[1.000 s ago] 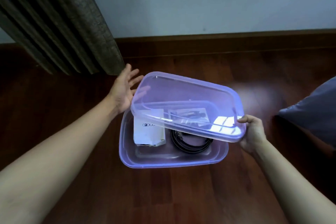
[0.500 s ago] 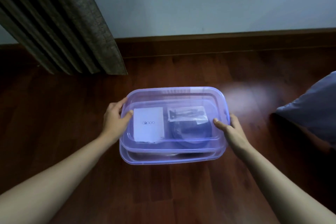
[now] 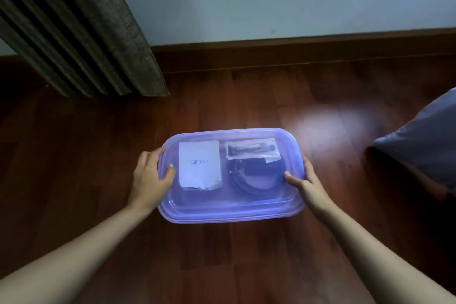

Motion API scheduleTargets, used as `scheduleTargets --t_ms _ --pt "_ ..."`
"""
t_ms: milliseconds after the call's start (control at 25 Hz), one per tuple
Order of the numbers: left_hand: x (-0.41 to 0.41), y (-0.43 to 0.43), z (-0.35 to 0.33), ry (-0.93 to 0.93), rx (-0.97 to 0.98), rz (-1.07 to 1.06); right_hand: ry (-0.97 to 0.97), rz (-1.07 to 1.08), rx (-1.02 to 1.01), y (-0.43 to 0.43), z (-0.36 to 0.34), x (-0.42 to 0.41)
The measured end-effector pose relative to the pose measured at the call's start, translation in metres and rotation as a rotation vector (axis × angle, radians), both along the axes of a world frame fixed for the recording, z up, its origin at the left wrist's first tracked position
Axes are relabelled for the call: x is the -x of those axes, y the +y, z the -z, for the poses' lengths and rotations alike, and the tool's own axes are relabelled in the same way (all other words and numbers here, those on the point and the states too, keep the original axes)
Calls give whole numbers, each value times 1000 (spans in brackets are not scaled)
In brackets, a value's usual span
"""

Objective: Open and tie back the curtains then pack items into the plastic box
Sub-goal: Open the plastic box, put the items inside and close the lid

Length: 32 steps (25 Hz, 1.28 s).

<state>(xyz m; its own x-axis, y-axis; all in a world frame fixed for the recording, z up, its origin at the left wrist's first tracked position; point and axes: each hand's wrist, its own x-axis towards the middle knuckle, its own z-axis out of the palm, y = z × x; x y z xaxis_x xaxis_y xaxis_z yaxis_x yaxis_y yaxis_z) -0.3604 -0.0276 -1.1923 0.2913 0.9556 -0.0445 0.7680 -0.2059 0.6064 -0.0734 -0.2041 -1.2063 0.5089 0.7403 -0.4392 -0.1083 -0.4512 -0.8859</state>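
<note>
The dark red wooden floor (image 3: 222,266) carries a closed purple plastic box (image 3: 229,218) in the middle. A grey cushion (image 3: 424,140) lies at its right edge. The curtain (image 3: 98,44) hangs down to it at the back left.

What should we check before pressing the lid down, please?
1. Lid lies level over the box: ok.
2. Left hand grips the lid's left edge, thumb on top: ok.
3. Right hand grips the right edge, thumb on top: ok.
4. Carton, packet and coil sit under the lid, nothing sticking out: ok.
5. Lid snapped shut all round: cannot tell.
6. Curtain tied back: cannot tell, no tie in view.
</note>
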Motion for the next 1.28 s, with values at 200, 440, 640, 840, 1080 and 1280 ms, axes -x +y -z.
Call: scheduleTargets --t_ms 200,440,640,840,1080,1280 --pt "-1 13 2 45 13 40 -96 -2 31 12 1 -2" --pt "-10 22 5 -28 18 -20 -86 91 102 43 -5 -23" --pt "-25 52 7 -140 391 -166 -278 -18 217 73 0 -32" --pt "-41 55 11 -157 386 -187 -256 6 217 79 9 -35" --pt "-43 58 15 -36 328 -167 -306 21 235 83 17 -39" --pt "-48 56 16 -8 300 -212 -415 20 327 84 19 -45"
